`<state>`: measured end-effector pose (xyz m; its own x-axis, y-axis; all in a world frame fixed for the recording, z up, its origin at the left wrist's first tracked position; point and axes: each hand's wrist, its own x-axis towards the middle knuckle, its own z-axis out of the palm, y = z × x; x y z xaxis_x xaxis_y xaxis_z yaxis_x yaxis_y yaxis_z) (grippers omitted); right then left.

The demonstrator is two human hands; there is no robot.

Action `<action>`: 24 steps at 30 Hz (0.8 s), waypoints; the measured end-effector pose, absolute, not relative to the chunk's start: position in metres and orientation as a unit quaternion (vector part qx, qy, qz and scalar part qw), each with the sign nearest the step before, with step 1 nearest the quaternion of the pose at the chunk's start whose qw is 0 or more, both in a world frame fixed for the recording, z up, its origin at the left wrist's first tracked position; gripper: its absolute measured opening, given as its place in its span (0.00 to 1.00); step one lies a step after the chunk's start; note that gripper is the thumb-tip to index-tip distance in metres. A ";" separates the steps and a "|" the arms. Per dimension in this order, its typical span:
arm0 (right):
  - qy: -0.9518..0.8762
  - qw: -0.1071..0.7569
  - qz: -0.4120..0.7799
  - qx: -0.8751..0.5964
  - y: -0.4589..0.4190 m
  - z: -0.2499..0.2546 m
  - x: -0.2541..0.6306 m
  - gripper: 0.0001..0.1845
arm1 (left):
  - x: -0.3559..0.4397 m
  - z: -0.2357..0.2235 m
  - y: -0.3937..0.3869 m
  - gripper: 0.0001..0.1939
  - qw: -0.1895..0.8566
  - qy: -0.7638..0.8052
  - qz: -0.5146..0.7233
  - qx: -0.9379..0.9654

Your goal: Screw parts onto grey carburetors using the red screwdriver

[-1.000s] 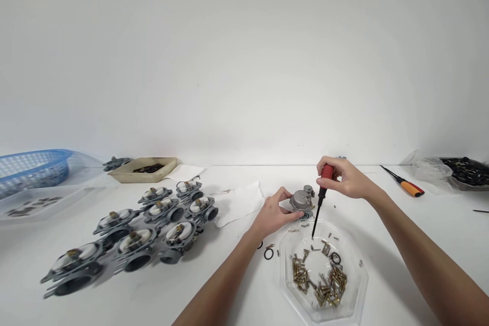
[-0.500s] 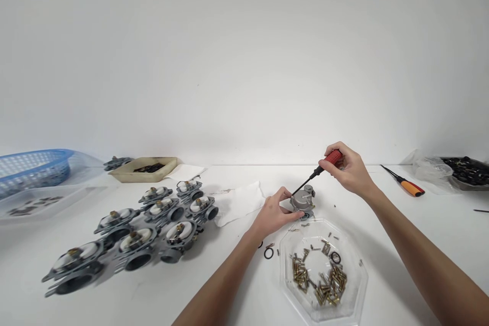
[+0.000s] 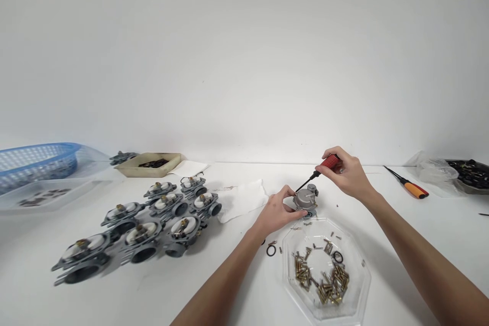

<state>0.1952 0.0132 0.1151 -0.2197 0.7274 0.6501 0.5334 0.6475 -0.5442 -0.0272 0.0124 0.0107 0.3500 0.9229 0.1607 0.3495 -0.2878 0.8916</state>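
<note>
Die-cast carburetor body (image 3: 305, 197) gripped by left hand (image 3: 277, 212), fingers clamped around it; clear octagonal tray (image 3: 284, 277) of brass screws (image 3: 303, 271) just at its 6 o'clock. Right hand (image 3: 346, 173) fingers clamped on red-handled screwdriver (image 3: 329, 163), tip touching body's 10 o'clock edge.

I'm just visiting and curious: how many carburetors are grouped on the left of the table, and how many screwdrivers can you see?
Carburetors grouped on the left: 8
Screwdrivers: 2 (a red-handled screwdriver in the right hand, an orange-handled screwdriver lying on the right)
Total: 10
</note>
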 end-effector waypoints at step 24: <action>-0.770 0.467 0.116 -0.419 0.013 0.115 0.196 0.14 | -0.028 0.009 0.013 0.26 0.400 0.444 0.357 0.718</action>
